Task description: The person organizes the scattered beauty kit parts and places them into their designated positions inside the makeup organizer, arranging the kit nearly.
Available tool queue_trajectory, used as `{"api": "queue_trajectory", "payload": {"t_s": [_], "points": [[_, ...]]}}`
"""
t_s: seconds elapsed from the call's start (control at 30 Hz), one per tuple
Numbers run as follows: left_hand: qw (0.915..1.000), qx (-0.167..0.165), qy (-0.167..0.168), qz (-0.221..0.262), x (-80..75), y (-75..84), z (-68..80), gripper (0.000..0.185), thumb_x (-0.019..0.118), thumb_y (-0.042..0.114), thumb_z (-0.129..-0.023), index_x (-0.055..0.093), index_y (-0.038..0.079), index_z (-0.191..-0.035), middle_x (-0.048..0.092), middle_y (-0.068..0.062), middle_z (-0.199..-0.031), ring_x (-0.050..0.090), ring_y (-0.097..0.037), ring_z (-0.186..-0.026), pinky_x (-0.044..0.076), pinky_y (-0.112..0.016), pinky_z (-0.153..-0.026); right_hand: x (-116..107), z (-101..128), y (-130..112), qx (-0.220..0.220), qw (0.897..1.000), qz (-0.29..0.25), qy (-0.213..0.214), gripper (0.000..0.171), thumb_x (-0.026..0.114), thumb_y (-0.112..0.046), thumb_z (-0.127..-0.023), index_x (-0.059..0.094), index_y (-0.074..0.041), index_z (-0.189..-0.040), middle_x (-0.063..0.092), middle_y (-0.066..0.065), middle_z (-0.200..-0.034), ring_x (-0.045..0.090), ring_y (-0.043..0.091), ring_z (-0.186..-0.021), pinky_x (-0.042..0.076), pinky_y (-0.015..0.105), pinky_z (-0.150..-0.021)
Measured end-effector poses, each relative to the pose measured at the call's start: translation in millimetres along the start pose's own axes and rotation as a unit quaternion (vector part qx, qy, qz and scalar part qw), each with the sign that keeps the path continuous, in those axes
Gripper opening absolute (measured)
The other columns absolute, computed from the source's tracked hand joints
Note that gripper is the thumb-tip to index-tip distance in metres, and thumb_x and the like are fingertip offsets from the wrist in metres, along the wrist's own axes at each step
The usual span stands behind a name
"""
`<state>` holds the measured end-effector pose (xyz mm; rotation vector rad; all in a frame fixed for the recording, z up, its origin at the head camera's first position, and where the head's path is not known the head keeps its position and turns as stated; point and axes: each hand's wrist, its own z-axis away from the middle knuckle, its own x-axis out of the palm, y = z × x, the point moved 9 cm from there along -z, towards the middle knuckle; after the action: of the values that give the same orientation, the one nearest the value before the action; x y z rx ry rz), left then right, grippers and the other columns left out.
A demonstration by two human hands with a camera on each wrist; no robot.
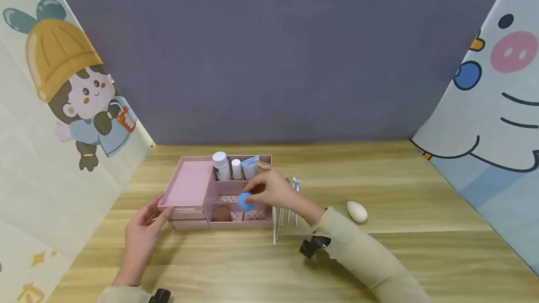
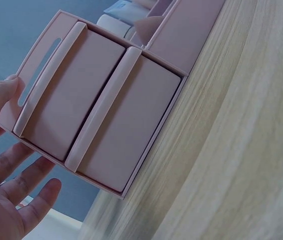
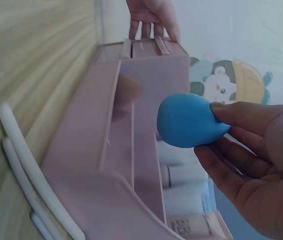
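A pink organizer box (image 1: 188,185) (image 2: 106,100) (image 3: 106,165) stands on the wooden table. My right hand (image 1: 271,191) (image 3: 246,160) pinches a blue egg-shaped sponge (image 1: 246,201) (image 3: 187,120) just above the box's front compartments. A brown sponge (image 1: 222,214) (image 3: 130,90) lies in the front left compartment. My left hand (image 1: 143,228) (image 2: 6,175) is at the box's left front corner, by its two drawers (image 2: 126,120), fingers straight, thumb touching the edge.
White bottles (image 1: 222,165) and a tube (image 1: 250,167) stand in the box's back compartments. Several white and blue sticks (image 1: 286,209) (image 3: 31,170) lie right of the box. A white egg-shaped sponge (image 1: 357,211) lies further right. Patterned panels wall both sides.
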<state>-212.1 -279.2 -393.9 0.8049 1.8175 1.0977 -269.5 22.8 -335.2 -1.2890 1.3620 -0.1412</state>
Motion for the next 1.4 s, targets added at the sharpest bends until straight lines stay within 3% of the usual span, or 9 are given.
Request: {"api": "queue_trajectory", "payload": {"t_s": [0.2, 0.5, 0.77, 1.1, 1.4], "points": [[1.0, -0.002, -0.006, -0.002, 0.5, 1.2, -1.9, 0.045, 0.075, 0.019, -0.091, 0.063, 0.006, -0.133, 0.06, 0.028, -0.103, 0.059, 0.011, -0.092, 0.046, -0.007, -0.077, 21.4, -10.6, -0.5, 0.011, 1.0, -0.016, -0.023, 0.011, 0.083, -0.005, -0.08, 0.078, -0.005, -0.09, 0.074, 0.003, -0.087, 0.068, 0.006, -0.076, 0.056, 0.019, -0.068], [1.0, -0.009, -0.002, -0.001, 0.0, 2.5, -0.6, 0.045, 0.075, 0.019, -0.091, 0.063, 0.005, -0.132, 0.061, 0.028, -0.096, 0.059, 0.011, -0.09, 0.046, -0.007, -0.076, 44.5, -20.1, 2.8, -0.001, 0.999, 0.038, -0.039, 0.011, 0.085, -0.006, -0.076, 0.079, -0.007, -0.085, 0.074, 0.0, -0.082, 0.064, 0.0, -0.071, 0.052, 0.015, -0.065], [0.9998, -0.017, -0.001, -0.007, -0.2, 2.9, -1.3, 0.045, 0.075, 0.02, -0.092, 0.063, 0.005, -0.133, 0.06, 0.028, -0.097, 0.058, 0.01, -0.091, 0.046, -0.007, -0.076, 47.1, -23.3, 5.5, 0.027, 0.994, 0.086, -0.061, 0.01, 0.086, -0.009, -0.077, 0.078, -0.011, -0.082, 0.072, -0.005, -0.077, 0.061, 0.0, -0.07, 0.05, 0.016, -0.065], [0.9998, -0.017, -0.009, 0.002, 4.3, 2.8, -3.9, 0.047, 0.075, 0.021, -0.091, 0.063, 0.006, -0.134, 0.062, 0.026, -0.098, 0.059, 0.008, -0.092, 0.046, -0.007, -0.077, 54.2, -24.3, 19.1, 0.054, 0.989, 0.097, -0.093, 0.013, 0.087, -0.007, -0.076, 0.074, -0.011, -0.076, 0.069, -0.006, -0.073, 0.059, 0.001, -0.068, 0.05, 0.017, -0.064], [0.9998, -0.018, -0.004, -0.008, 1.3, 0.8, -4.0, 0.046, 0.075, 0.021, -0.091, 0.063, 0.007, -0.133, 0.061, 0.028, -0.099, 0.059, 0.01, -0.091, 0.046, -0.007, -0.076, 51.0, -23.4, 17.7, 0.029, 0.988, 0.112, -0.099, 0.016, 0.089, -0.006, -0.072, 0.074, -0.01, -0.076, 0.069, -0.005, -0.072, 0.059, 0.001, -0.065, 0.049, 0.015, -0.063]]}}
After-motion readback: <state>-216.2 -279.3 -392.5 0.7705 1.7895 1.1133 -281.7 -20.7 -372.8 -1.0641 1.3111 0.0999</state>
